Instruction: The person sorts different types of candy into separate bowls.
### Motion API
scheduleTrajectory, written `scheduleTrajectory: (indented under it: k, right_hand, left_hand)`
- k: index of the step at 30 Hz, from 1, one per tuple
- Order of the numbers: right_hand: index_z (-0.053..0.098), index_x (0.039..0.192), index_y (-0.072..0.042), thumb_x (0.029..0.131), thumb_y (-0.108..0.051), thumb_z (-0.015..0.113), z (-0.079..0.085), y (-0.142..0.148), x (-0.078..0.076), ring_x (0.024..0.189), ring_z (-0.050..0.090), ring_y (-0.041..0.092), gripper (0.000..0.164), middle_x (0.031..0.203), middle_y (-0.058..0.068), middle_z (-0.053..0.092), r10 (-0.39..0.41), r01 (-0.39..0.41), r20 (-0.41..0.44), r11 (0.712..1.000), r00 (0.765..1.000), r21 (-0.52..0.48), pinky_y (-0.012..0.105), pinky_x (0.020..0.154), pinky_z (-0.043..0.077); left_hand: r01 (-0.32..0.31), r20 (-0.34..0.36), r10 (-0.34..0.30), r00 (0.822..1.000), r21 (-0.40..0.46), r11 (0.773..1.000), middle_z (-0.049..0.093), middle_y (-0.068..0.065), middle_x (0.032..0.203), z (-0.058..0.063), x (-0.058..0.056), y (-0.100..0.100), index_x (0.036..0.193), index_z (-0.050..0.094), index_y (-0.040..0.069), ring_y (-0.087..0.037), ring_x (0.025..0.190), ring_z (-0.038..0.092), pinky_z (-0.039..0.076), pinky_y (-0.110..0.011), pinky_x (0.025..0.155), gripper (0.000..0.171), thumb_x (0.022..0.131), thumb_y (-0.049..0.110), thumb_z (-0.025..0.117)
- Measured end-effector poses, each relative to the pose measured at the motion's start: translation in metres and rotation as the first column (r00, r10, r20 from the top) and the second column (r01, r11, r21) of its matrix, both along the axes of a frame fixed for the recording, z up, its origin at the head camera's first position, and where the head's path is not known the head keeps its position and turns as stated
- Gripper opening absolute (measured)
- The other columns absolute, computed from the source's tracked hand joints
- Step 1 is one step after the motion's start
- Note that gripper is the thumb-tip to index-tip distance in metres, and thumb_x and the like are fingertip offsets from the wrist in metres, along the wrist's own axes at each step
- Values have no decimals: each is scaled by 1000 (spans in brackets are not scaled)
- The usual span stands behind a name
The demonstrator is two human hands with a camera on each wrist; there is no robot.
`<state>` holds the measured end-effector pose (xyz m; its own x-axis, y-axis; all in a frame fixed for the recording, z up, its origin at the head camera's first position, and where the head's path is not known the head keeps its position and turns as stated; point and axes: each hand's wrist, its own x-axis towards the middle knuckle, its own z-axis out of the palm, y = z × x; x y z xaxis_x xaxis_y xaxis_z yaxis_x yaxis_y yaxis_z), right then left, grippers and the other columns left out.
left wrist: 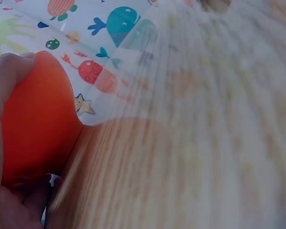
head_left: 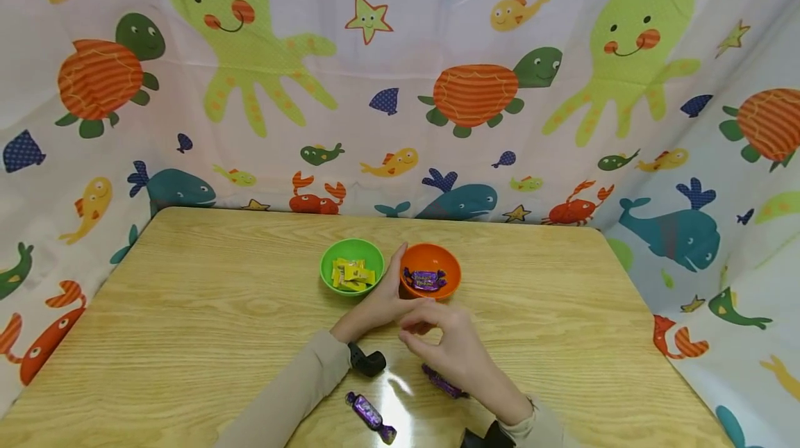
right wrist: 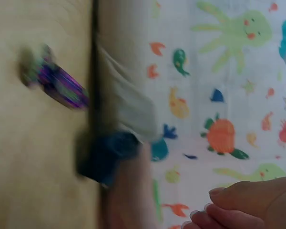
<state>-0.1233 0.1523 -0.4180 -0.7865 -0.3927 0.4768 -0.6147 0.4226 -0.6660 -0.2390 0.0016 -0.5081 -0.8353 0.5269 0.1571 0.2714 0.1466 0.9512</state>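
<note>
My left hand (head_left: 384, 302) holds the orange bowl (head_left: 446, 258) from its left side; in the left wrist view the thumb lies along the bowl's wall and fingertips show below it. Inside that bowl lie purple wrapped candies (head_left: 426, 280). Just nearer to me, my right hand (head_left: 446, 337) hovers with loosely curled fingers, thumb and forefinger apart, and I see nothing in it. Beneath the right forearm, a purple candy (head_left: 440, 380) on the table is partly covered. Another purple candy (head_left: 371, 418) lies between the two arms; one blurred candy (right wrist: 62, 88) shows in the right wrist view.
A green bowl (head_left: 326, 280) with several yellow-wrapped candies (head_left: 353, 274) stands left of the orange bowl, close to the left fingers. Both are on a wooden table (head_left: 187, 323). A sea-animal curtain (head_left: 400, 52) hangs behind and beside it.
</note>
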Motion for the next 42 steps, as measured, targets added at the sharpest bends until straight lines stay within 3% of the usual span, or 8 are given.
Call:
scheduleTrajectory:
  k: [4,8,15,17,22,30,35,42]
  right_hand:
    - [74,89,-7,80,-3,80,-23,-9,14,73,64,8,11,83,0,70,69,-69,9,997,998,23,23,66,56]
    - [73,88,-5,80,-7,82,-41,-17,26,74,62,5,13,82,0,69,140,-143,80,989,987,40,20,66,54]
    - [72,93,-17,84,-34,81,-49,-27,42,80,54,-2,21,88,-13,63,138,-192,263,962,955,195,16,71,47]
    - [72,94,-19,84,-36,81,-50,-29,44,83,52,-2,22,91,-15,62,137,-201,252,948,958,248,16,74,46]
    - [73,97,-18,84,-26,81,-53,-27,44,86,50,-1,17,93,-14,58,194,-254,239,934,951,253,15,75,44]
    - [71,99,-17,88,-15,76,-73,-23,42,92,50,0,13,98,-10,59,337,-356,137,923,931,145,13,79,43]
    - [72,103,-21,91,-20,74,-80,-19,41,98,52,1,12,104,-12,61,363,-382,184,921,914,81,18,84,45]
    - [72,106,-19,92,-17,72,-82,-17,38,97,54,1,14,103,-9,61,418,-424,78,901,905,91,17,84,47]
  left_hand:
    - [-19,21,19,1000,-26,999,11,-4,164,1,1,2,160,-7,20,-23,148,18,16,-52,118,117,84,43,79]
    - [-22,30,23,999,-10,1000,12,-3,164,2,1,2,160,-5,25,-23,148,19,17,-51,119,114,85,39,79]
    - [-16,38,16,999,7,1000,14,-5,163,3,1,3,159,-5,27,-23,148,20,18,-48,119,111,86,27,79]
    - [-18,41,18,999,10,1000,13,-6,164,4,2,3,159,-5,23,-25,148,20,17,-49,119,111,87,22,79]
    - [-23,43,23,999,9,1000,12,-7,164,4,2,2,160,-5,21,-25,148,19,17,-49,119,112,86,24,79]
    - [-12,35,12,999,15,1000,14,-8,163,1,0,2,160,-4,17,-24,148,20,17,-48,119,114,85,33,80]
    - [-20,35,19,999,8,1000,16,-10,163,1,0,2,160,-4,13,-25,147,21,17,-48,119,115,84,34,81]
    - [-28,23,28,999,-1,1000,15,-10,163,2,2,2,160,-5,13,-25,148,21,17,-49,119,115,85,34,80]
